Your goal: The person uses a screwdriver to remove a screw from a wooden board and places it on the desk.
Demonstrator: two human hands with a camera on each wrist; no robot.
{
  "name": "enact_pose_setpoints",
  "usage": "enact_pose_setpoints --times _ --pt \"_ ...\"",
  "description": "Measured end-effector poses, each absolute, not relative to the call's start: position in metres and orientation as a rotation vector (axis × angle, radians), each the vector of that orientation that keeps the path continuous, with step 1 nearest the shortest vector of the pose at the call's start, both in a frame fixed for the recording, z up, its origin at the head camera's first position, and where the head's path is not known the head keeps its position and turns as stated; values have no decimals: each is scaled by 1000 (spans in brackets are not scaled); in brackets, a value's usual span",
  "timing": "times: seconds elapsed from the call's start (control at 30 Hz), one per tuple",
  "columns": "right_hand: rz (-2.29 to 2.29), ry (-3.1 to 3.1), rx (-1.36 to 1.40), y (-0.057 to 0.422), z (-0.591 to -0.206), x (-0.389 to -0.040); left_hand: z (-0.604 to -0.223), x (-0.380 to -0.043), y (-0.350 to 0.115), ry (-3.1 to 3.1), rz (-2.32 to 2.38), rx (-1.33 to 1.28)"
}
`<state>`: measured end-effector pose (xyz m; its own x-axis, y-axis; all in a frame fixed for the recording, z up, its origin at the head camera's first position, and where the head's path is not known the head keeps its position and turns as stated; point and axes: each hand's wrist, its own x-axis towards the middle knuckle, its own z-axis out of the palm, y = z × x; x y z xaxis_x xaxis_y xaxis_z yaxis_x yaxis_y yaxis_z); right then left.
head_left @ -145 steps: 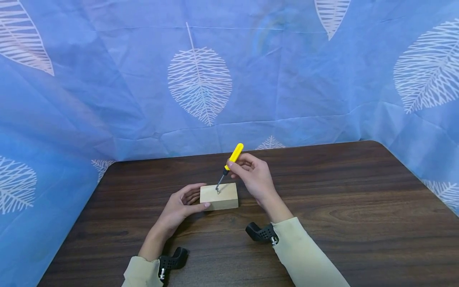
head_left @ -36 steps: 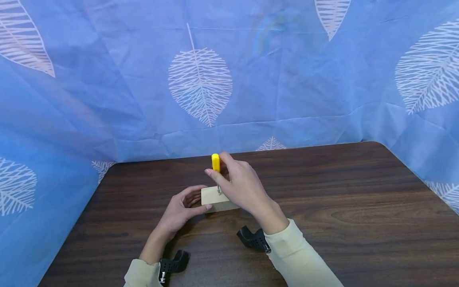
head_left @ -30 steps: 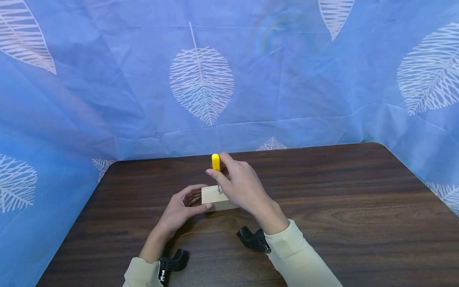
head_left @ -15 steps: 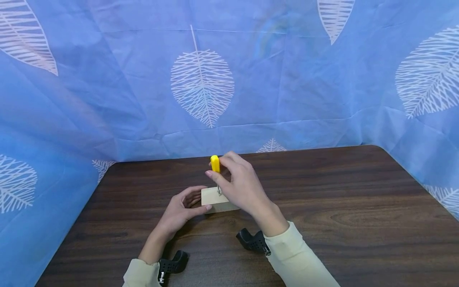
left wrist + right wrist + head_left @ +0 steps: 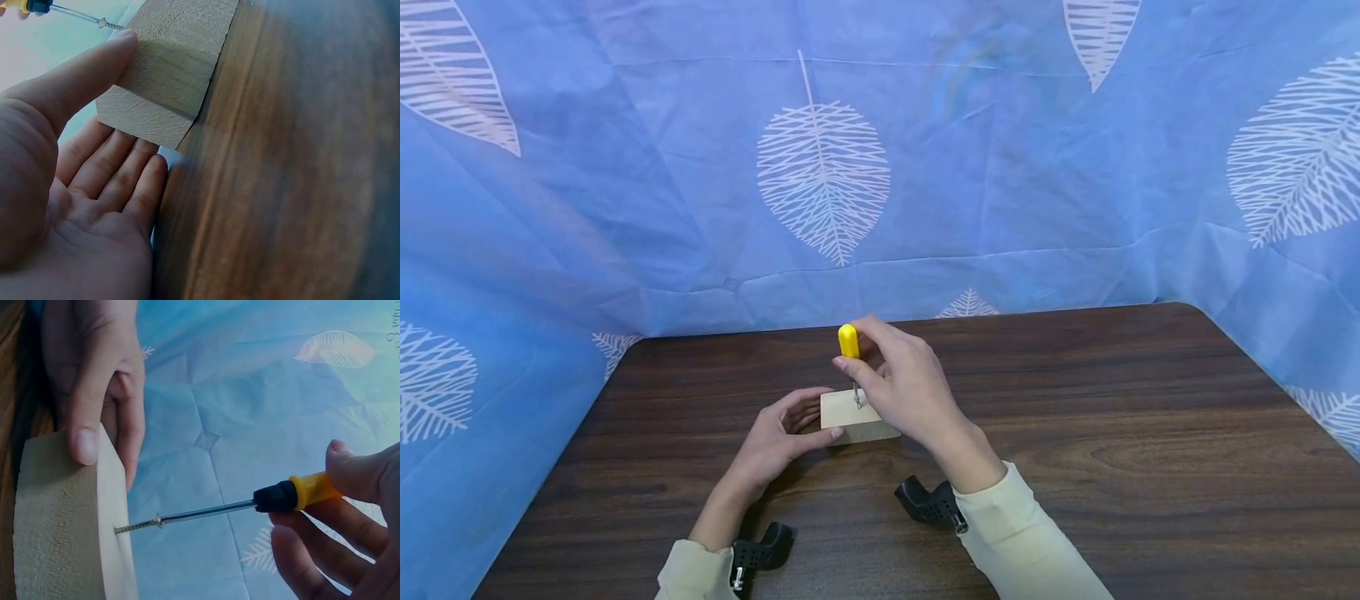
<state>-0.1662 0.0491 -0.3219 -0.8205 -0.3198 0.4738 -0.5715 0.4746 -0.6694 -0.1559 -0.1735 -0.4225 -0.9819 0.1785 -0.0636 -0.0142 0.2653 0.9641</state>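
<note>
A pale wooden block (image 5: 837, 408) lies on the table, steadied by my left hand (image 5: 772, 437). The thumb presses its near side and the fingers curl behind, as the left wrist view also shows. From the block's upper face sticks a screw (image 5: 139, 527), part of its thread exposed. My right hand (image 5: 910, 387) holds a screwdriver (image 5: 848, 342) by its yellow handle, thumb against fingers. In the right wrist view the black collar (image 5: 275, 497) and steel shaft (image 5: 209, 510) show, in line with the screw, tip at its head. The right hand hides the block's right part in the head view.
The dark wood-grain table (image 5: 1075, 417) reaches back to a blue cloth (image 5: 970, 183) printed with white leaves. Black wrist mounts (image 5: 763, 548) jut inward from both pale sleeves (image 5: 1030, 533), low over the table.
Since the earliest frame my right hand has moved left over the block, and the screwdriver has gone from leaning right to nearly upright. Over the last second only slight finger and handle shifts show.
</note>
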Motion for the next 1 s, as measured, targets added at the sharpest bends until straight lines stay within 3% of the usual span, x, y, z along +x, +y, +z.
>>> enact_pose_setpoints --times 1.0 --pt "1205 -2459 703 46 -323 -166 -423 -158 -172 2384 1810 135"
